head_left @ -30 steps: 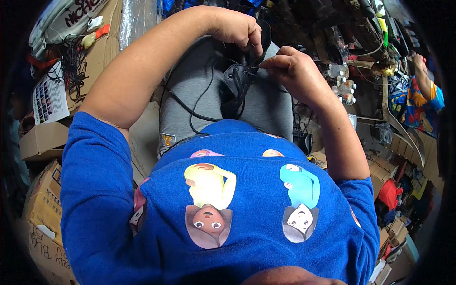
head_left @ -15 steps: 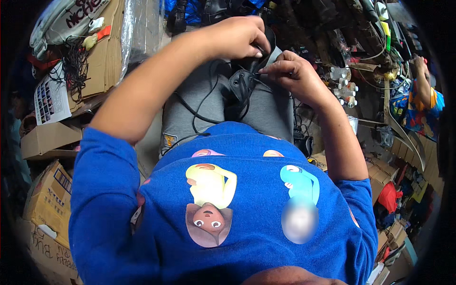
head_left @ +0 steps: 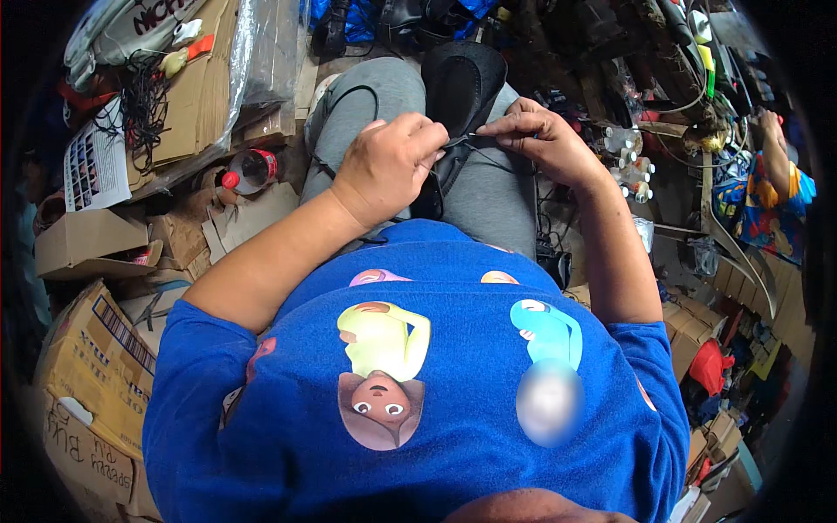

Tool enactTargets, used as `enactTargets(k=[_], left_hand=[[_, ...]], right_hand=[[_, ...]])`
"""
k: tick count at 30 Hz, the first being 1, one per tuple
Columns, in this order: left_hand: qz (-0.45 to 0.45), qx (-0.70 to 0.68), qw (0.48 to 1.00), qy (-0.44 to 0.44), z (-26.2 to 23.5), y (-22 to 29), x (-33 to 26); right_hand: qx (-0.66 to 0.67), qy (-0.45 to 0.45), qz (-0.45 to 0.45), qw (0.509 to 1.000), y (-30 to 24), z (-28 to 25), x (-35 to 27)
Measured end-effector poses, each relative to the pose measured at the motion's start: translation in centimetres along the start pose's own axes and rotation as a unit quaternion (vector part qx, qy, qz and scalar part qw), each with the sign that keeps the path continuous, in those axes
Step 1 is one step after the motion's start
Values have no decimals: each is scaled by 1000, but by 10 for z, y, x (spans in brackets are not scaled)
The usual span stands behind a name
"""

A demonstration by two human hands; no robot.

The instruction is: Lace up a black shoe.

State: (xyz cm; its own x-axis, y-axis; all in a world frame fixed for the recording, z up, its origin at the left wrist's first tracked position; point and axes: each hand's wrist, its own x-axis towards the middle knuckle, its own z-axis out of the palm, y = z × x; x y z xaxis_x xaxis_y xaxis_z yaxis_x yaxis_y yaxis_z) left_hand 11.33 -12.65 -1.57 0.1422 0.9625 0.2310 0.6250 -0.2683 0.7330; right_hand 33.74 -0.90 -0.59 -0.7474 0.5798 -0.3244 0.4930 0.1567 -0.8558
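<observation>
Two hands are meeting over the lap: left hand (head_left: 390, 163) and right hand (head_left: 534, 139) both pinching a black lace (head_left: 462, 139) between them, w/ black shoe (head_left: 462, 83) lying lengthwise just beyond.

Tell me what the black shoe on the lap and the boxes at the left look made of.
Black shoe: probably leather or a synthetic look-alike, with a smooth, dull sheen; the left hand and right hand pull a thin dark thread at it. Boxes: brown corrugated cardboard, matte, with bent flaps and torn edges.

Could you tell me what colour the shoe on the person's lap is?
Black shoe, clearest in the head view.
</observation>
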Motion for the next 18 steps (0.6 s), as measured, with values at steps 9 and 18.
enactTargets(k=[9, 18], left_hand=[[39, -12, 999, 25, 6, -9, -3], [-17, -59, 998, -6, 5, -8, -5]], right_hand=[[9, 25, -8, 1000, 2, 8, 1], [22, 51, -37, 998, 6, 9, -6]])
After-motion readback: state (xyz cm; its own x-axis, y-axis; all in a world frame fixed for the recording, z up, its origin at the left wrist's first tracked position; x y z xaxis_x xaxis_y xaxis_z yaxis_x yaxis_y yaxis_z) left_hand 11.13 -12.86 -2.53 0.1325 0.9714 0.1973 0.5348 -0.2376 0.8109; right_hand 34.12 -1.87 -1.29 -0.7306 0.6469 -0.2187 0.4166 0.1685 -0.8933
